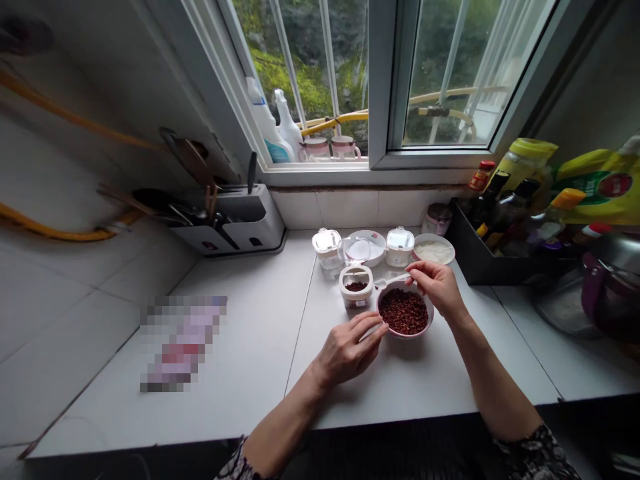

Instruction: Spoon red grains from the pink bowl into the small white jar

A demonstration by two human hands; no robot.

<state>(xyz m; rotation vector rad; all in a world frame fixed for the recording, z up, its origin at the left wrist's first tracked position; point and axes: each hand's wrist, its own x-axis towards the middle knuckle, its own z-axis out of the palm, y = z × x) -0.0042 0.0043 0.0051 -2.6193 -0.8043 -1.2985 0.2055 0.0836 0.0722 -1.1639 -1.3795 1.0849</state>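
Observation:
A bowl (431,322) with a pinkish outer wall stands on the counter, filled with dark red peppercorns (404,312). My left hand (350,347) is at its left rim, fingers closed together and fingertips against the edge; the thumb is partly hidden. Between thumb and fingers, my right hand (436,285) pinches the handle of a small white spoon (394,280) above the bowl's far rim. The spoon's head points left, towards an open clear seasoning jar (356,300) with a white rim. Some peppercorns lie inside that jar, and its clear lid (357,250) is tipped back.
Behind stand two lidded jars (327,248) (400,247), a bowl of white powder (373,240) and a bowl of whitish contents (434,248). A bottle box (480,263) is at right, a utensil holder (250,220) at back left. A blurred packet-like patch (183,343) lies left.

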